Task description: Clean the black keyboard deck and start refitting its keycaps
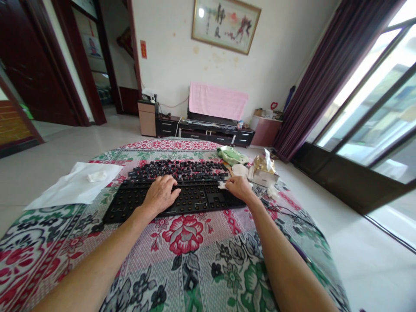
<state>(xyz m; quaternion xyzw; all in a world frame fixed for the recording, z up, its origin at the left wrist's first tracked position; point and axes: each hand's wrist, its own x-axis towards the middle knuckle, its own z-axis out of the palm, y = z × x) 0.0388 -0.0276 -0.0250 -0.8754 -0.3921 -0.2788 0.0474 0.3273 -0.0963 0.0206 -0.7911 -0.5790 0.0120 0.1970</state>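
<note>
A black keyboard (191,203) with its keycaps taken off lies across the patterned tablecloth. My left hand (161,192) rests on the left-middle part of it, fingers stretched toward its far edge and thumb apart. Over the keyboard's right end, my right hand (238,187) is closed on a crumpled white tissue (222,185), which pokes out at the fingers. Just behind the keyboard, many loose black keycaps (182,168) are spread in a wide heap.
On the left lies a white sheet (73,186) with a crumpled tissue (96,176) on it. A tissue box (264,175) and a green packet (232,154) stand at the back right. Cables (286,210) run along the table's right side. Beyond are a TV cabinet (208,132) and window.
</note>
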